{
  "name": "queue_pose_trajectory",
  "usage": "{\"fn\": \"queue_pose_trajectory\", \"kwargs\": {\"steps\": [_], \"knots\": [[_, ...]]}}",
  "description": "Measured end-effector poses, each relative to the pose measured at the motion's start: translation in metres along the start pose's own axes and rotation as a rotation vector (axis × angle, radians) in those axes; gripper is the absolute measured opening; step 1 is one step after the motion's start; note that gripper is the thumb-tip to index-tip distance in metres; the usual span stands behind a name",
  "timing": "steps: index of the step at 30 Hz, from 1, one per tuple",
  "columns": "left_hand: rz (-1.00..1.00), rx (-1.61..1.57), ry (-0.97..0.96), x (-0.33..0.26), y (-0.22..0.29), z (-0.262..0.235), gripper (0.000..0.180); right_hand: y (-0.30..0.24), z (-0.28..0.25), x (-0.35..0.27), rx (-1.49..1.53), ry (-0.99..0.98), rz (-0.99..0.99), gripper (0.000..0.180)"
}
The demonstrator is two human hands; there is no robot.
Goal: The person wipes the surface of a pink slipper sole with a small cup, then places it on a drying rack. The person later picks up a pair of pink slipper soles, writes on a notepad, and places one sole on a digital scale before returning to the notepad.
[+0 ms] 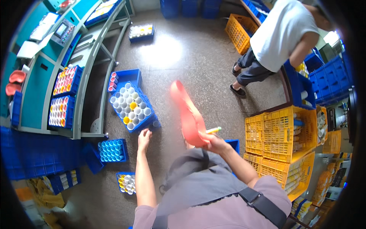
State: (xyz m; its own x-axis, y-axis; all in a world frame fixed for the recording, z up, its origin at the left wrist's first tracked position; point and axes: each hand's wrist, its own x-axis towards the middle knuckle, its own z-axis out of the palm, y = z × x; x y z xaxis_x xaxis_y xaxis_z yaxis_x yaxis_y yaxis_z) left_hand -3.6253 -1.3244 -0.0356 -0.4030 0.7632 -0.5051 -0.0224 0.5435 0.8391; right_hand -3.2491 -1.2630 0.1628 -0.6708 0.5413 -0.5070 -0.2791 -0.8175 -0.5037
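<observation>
My right hand (216, 144) is closed around a long, curved salmon-pink piece (190, 118), smooth and slightly blurred, its far end reaching forward over the floor; I cannot tell its exact kind. A thin white stick with a green and yellow end (213, 130) juts out beside that hand; whether the hand grips it too is unclear. My left hand (143, 139) has its fingers curled together just short of a blue crate (142, 124). Whatever they may hold is hidden. Upright white tubes (127, 101), with a few yellow ones among them, fill the crate.
More blue crates of tubes (112, 150) stand at left and on the far floor. A metal-framed bench (95, 76) runs along the left. Stacked yellow crates (272, 133) rise at right. Beyond them a person in a white shirt (282, 34) stands facing right.
</observation>
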Motion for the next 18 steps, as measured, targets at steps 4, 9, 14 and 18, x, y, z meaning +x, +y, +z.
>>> {"fn": "queue_pose_trajectory", "kwargs": {"steps": [4, 9, 14, 18], "knots": [[-0.299, -0.110, 0.063, 0.021, -0.073, -0.068, 0.030, -0.137, 0.041, 0.125, -0.003, -0.079, 0.125, 0.039], [-0.774, -0.498, 0.628, 0.022, -0.132, -0.120, 0.030, -0.278, 0.065, 0.314, -0.224, -0.038, 0.011, 0.034], [-0.904, -0.214, 0.992, 0.187, -0.067, -0.136, 0.024, -0.386, 0.052, 0.521, -0.670, 0.369, -0.082, 0.038], [-0.482, -0.013, 1.213, 0.413, 0.080, -0.143, 0.022, -0.487, 0.052, 0.654, -1.083, 0.413, -0.141, 0.031]]}}
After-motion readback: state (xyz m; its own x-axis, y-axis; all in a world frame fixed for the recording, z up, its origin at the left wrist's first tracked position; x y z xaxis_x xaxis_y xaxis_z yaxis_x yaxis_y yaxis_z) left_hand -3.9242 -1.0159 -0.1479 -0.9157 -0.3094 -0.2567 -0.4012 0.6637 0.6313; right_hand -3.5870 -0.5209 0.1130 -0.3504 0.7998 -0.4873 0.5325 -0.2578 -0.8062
